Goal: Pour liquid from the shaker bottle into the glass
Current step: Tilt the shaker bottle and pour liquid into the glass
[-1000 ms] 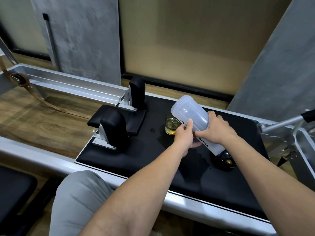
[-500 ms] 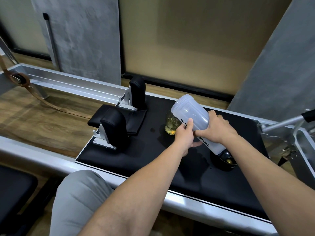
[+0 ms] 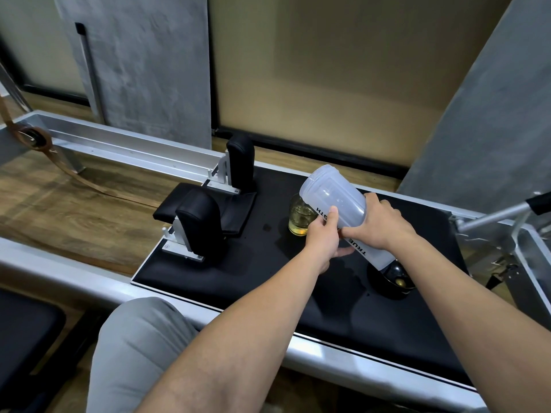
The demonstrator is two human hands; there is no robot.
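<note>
Holding bottle (image 3: 334, 204) tilted, both hands' fingers wrapped round it: left (image 3: 323, 235) below, right (image 3: 378, 223) above. Glass (image 3: 299, 217) stands just beyond left fingers, part-filled with yellow liquid. Bottle mouth unclear. Judged: pour near done; next, right bottle gently.

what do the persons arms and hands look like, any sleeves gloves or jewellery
Both forearms are bare right to the bottom of the frame: no sleeves show. The left hand and right hand wear no gloves, and no rings, watch or bracelet can be seen. Nails look short and plain.
</note>
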